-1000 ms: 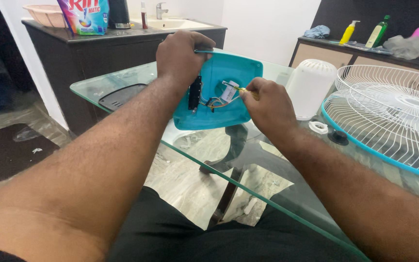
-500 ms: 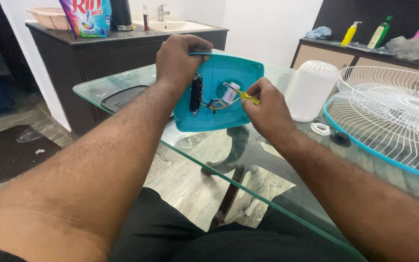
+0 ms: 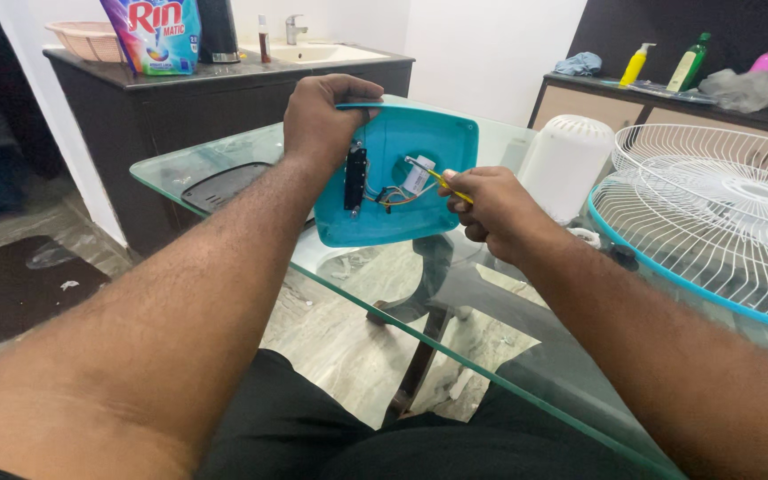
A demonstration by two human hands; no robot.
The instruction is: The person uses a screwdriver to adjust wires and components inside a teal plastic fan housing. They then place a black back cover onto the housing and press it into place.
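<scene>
My left hand (image 3: 322, 120) grips the top left edge of a teal plastic cover (image 3: 428, 147), tilted up on the glass table (image 3: 180, 173) with its inner side facing me. Inside the cover sit a black switch block (image 3: 356, 178), a small white part (image 3: 418, 175) and coloured wires (image 3: 393, 196). My right hand (image 3: 495, 209) is closed on a thin yellow-handled screwdriver (image 3: 448, 184), whose tip reaches the white part inside the cover.
A white fan grille with a teal rim (image 3: 713, 231) lies at the right. A white plastic motor housing (image 3: 566, 164) stands behind the cover. A dark counter with a sink, a detergent bag (image 3: 153, 36) and a basket is at the back; bottles stand on a cabinet at right.
The cover and both hands sit slightly lower and further right in view; the screwdriver tip stays at the white part. Little else differs.
</scene>
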